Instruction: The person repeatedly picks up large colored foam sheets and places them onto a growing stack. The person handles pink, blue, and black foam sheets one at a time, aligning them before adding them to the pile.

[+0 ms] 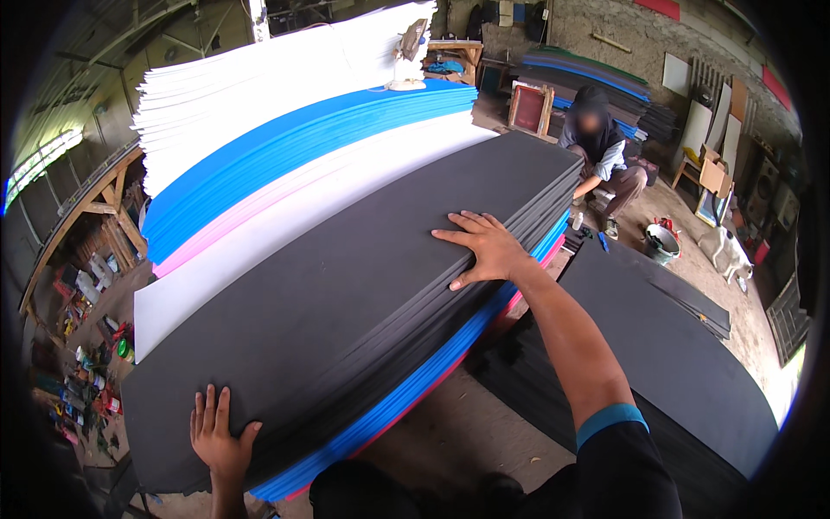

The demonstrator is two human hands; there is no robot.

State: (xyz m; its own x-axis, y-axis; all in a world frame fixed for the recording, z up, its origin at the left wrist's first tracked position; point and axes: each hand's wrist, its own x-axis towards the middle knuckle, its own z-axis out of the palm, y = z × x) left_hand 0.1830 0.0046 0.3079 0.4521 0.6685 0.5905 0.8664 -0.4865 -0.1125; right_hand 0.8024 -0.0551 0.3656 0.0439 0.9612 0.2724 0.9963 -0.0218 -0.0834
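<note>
A tall stack of black foam sheets (285,285) stretches across the middle in front of me. Under the black layers show blue sheets (415,359) and a thin red or pink layer. My left hand (222,437) lies flat on the top sheet at its near left end, fingers spread. Farther right, my right hand (486,251) rests near the sheet's long near edge, palm down, fingers apart and thumb at the edge. Neither hand grips anything. At the stack's far right end a crouching person (596,147) reaches toward its corner.
Behind stand piles of white sheets (277,78), blue sheets (303,151) and pink sheets (225,233). More black sheets (657,337) lie low at the right. A bucket (661,242) and a dog (726,253) are on the floor beyond. Bottles and cans (104,381) clutter the left floor.
</note>
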